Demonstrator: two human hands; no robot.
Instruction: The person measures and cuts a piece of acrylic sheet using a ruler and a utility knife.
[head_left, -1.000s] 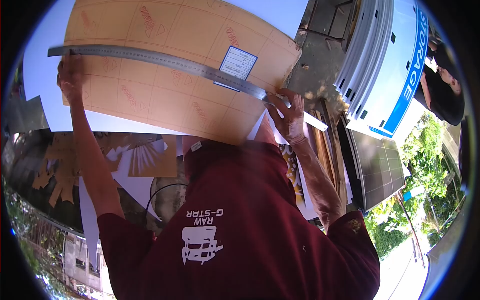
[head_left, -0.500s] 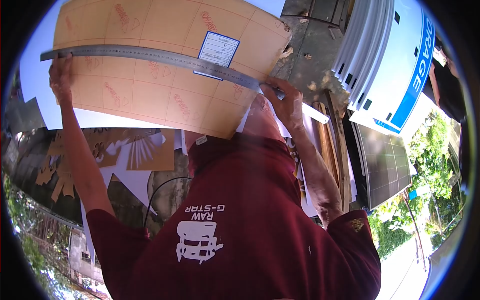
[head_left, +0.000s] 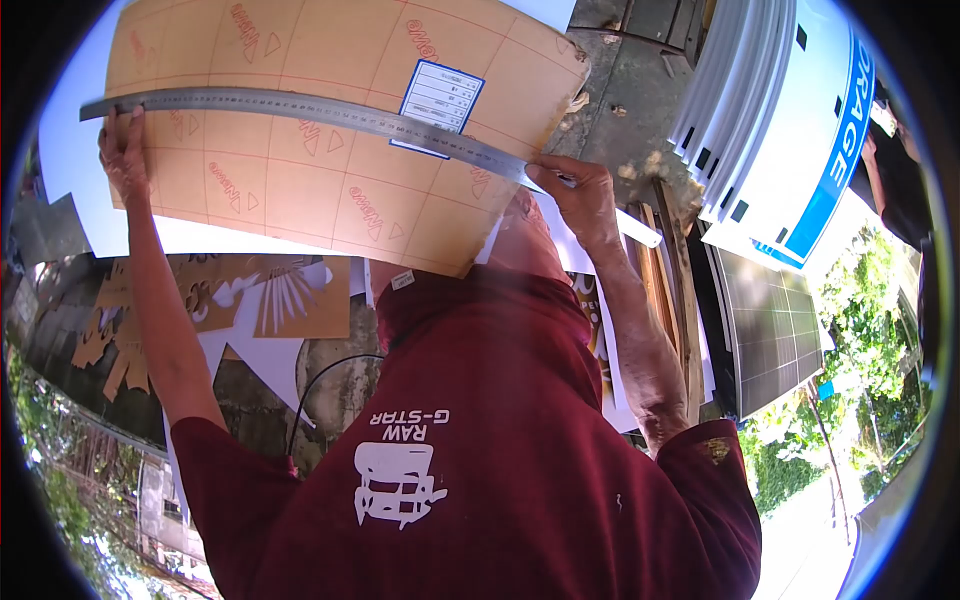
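Note:
A long steel ruler (head_left: 300,106) lies across a brown paper-faced sheet (head_left: 270,160) printed with red lines and lettering. Near the ruler's left end, my left hand (head_left: 125,160) rests with fingers stretched and apart, its fingertips against the ruler's edge. At the other end, my right hand (head_left: 585,200) is closed in a pinch at the ruler's tip, by the sheet's right edge. A small greyish piece shows between those fingers, too little to name. A white label with a blue border (head_left: 440,95) sits on the sheet, partly covered by the ruler.
White panels (head_left: 735,110) stand stacked at the upper right beside a blue-and-white sign (head_left: 835,170). Below them leans a dark gridded panel (head_left: 770,320). Wooden strips (head_left: 680,300) lie near my right forearm. Cut brown and white offcuts (head_left: 290,300) lie beneath the sheet. Another person's arm (head_left: 876,170) shows far right.
My right hand has shifted slightly to the right at the ruler's end. My left hand stays at the left end, and the ruler has barely moved.

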